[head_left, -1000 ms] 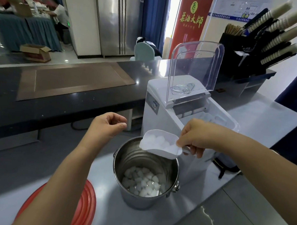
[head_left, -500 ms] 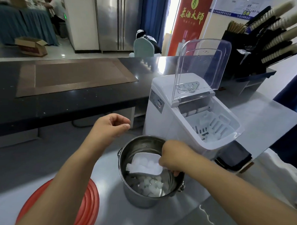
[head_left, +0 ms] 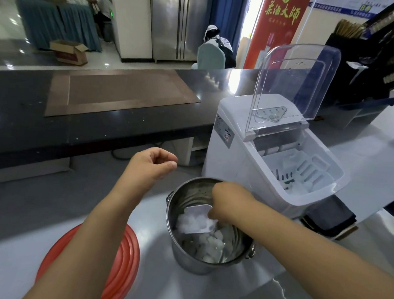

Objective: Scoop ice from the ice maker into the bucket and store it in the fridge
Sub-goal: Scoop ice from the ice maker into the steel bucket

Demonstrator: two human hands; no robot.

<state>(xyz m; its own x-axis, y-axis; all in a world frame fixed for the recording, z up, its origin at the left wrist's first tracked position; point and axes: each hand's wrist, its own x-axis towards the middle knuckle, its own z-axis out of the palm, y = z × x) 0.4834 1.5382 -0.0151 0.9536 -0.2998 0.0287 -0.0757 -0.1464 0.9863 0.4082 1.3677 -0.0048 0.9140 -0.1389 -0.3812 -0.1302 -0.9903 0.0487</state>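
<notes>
stainless steel round bucket (head_left: 186, 260), item one: stands on the grey counter (head_left: 29, 255), at 6 o'clock in the view, with a shallow layer of white ice cubes (head_left: 211, 242) at its bottom. item two: white plastic scoop (head_left: 198, 219), loaded with ice, held inside the bucket mouth and tipped down toward 7 o'clock. right hand (head_left: 228, 200): clenched round the scoop's handle end, wrist over the bucket's 1 o'clock rim. left hand (head_left: 151, 167): holds nothing, fingers loosely curled, hovering at 10 o'clock from the bucket and apart from it. item three: white box-shaped ice maker (head_left: 234, 155), at 2 o'clock from the bucket, just beside it, clear plastic lid (head_left: 291, 81) raised, basket looking nearly empty. red ribbed round disc (head_left: 123, 259) lies at 8 o'clock. tall brushed-steel fridge (head_left: 174, 24) stands far off at 12 o'clock. handling note, as a judgement: step in hand is tipping out the scoop; keep its lip low inside the wall and roll the wrist slowly so cubes slide rather than bounce out; the free hand could steady the rim.
</notes>
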